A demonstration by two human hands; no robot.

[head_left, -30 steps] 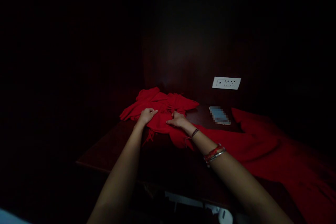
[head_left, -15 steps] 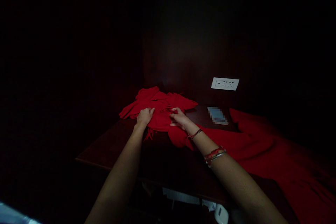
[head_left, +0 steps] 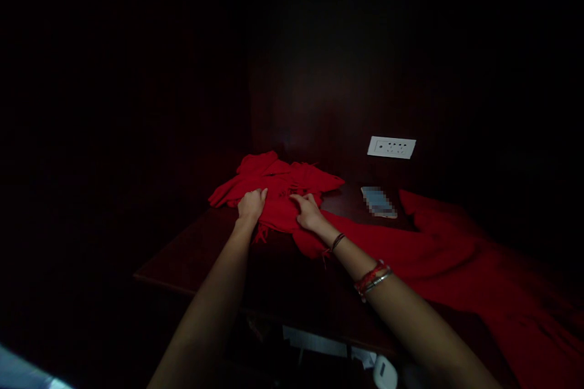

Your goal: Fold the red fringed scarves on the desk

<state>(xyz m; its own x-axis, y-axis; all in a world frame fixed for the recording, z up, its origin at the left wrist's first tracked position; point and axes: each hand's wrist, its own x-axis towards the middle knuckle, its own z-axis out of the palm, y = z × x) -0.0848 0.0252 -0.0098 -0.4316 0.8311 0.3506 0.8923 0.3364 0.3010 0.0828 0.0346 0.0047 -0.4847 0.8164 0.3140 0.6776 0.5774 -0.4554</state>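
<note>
A red fringed cloth (head_left: pixel 278 185) lies bunched at the far corner of a dark wooden table (head_left: pixel 182 261) and trails off to the right. My left hand (head_left: pixel 252 204) rests on the bunched part with its fingers curled into the fabric. My right hand (head_left: pixel 308 213) lies just beside it on the same cloth, fingers bent and pinching a fold. Threads and bangles (head_left: pixel 373 275) circle my right wrist and forearm.
A phone (head_left: pixel 378 202) lies on the table right of my hands. A white socket plate (head_left: pixel 391 148) sits on the dark wall behind it. More red cloth (head_left: pixel 479 267) spreads over the right side. Pale objects show under the table's front edge (head_left: pixel 319 343).
My right hand has shifted slightly left and nearer my left hand, its fingers now pinching the fabric. My left hand has barely moved.
</note>
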